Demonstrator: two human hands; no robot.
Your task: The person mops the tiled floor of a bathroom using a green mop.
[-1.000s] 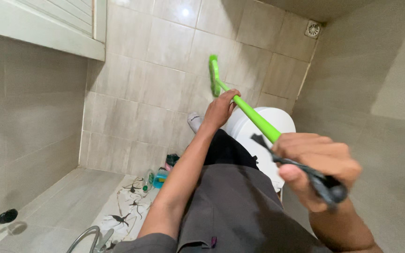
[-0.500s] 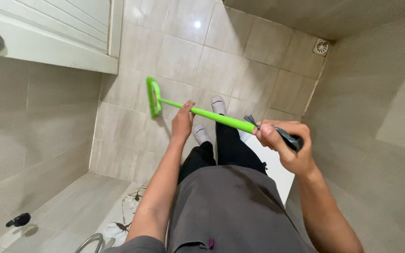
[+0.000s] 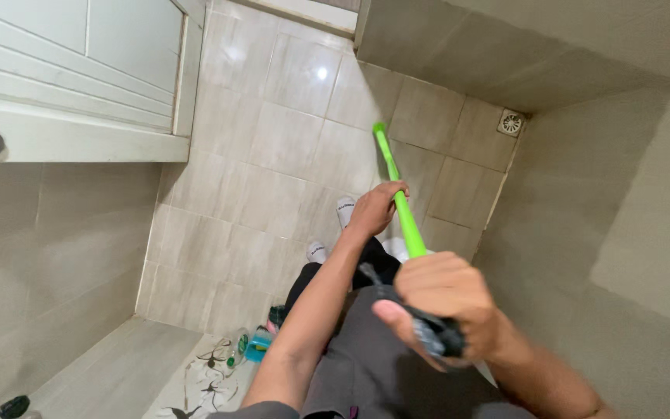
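I look down at a tiled bathroom floor. A bright green long-handled brush [image 3: 394, 183] runs from my hands out over the floor, its head end near the far tiles. My left hand [image 3: 376, 208] grips the green shaft midway. My right hand [image 3: 442, 304] is closed around the dark grip at the near end, close to the camera. Below the hands are my dark trousers and two white-socked feet [image 3: 344, 211].
A white door and frame [image 3: 79, 85] stand at the upper left. A floor drain [image 3: 512, 122] sits in the far right corner. Several bottles [image 3: 257, 343] stand on a low ledge at the bottom left. Grey tiled walls close in on both sides.
The brush has swung from the left part of the floor round to point straight ahead. Both hands kept hold of it, and the view tilted further down.
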